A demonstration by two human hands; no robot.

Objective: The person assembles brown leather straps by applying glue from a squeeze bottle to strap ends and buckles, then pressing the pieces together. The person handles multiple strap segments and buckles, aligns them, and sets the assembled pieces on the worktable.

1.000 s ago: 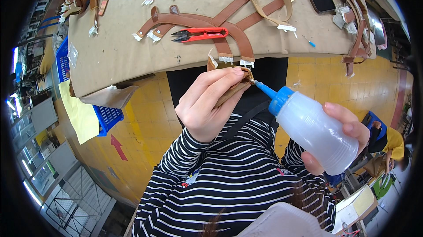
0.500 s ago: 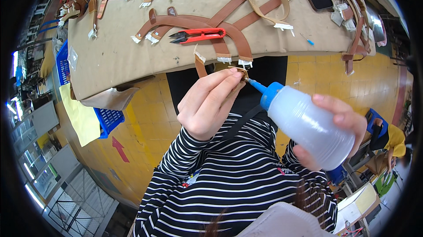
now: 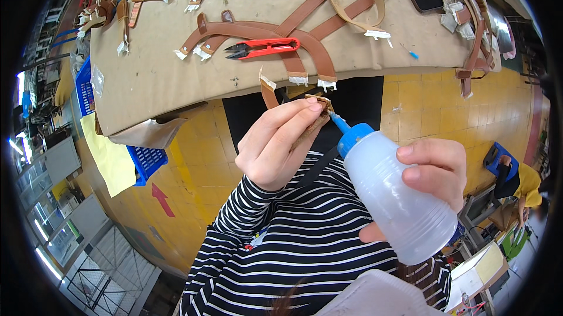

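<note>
Around bottle (image 3: 396, 198), curved right fingers (image 3: 431, 151)

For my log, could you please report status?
Left hand pinching brown strap. Right hand gripping squeeze bottle. Blue nozzle at strap's end. Nothing visibly blocking it.

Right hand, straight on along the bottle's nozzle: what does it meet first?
Nozzle-first, likely the folded brown piece pinched in the left hand. The blue nozzle tip looks at or against it; depth is unclear, so I can't confirm contact.
</note>
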